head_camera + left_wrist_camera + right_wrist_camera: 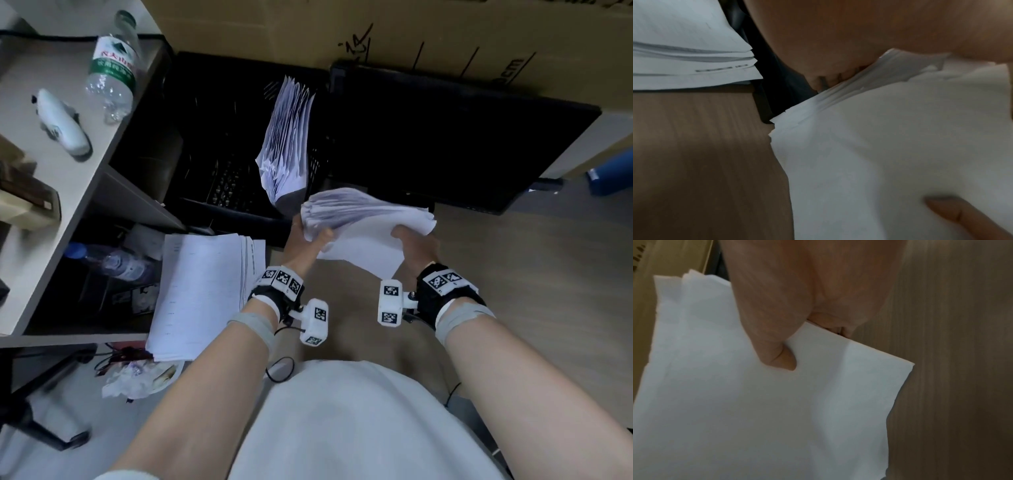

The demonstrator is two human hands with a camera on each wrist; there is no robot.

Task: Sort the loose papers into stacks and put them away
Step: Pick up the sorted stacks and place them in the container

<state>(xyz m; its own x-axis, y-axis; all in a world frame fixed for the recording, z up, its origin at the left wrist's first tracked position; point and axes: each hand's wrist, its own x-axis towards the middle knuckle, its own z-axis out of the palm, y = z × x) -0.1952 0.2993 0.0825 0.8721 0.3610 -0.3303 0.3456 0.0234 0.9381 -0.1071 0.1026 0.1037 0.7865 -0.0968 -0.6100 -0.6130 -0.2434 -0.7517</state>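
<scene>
While one batch of papers [287, 137] already stands on edge in the black crate [219, 144], leaning against its right wall, the sorting looks only partly done: in the head view a second stack [202, 291] lies on the floor at the foot of the shelf unit [44, 219], its sheets slightly fanned, and a third bundle [366, 219] is in the air between both hands, just in front of the crate's near edge. My judgement is that this bundle goes away next, with the floor stack left after it. The left hand [308, 240] grips the bundle's left end, thumb on top; the right hand [416, 245] grips the right end the same way, and the bundle sags between them.

From the left wrist, the bundle's [890, 146] uneven edges show under the palm, curled round it, with one fingertip [945, 206] of the other hand pressing its face; the floor stack [684, 53] sits at upper left.

From the right wrist, the thumb [777, 344] presses down on the top sheet [766, 410], the other fingers tucked beneath, over the wooden floor [962, 353].
</scene>
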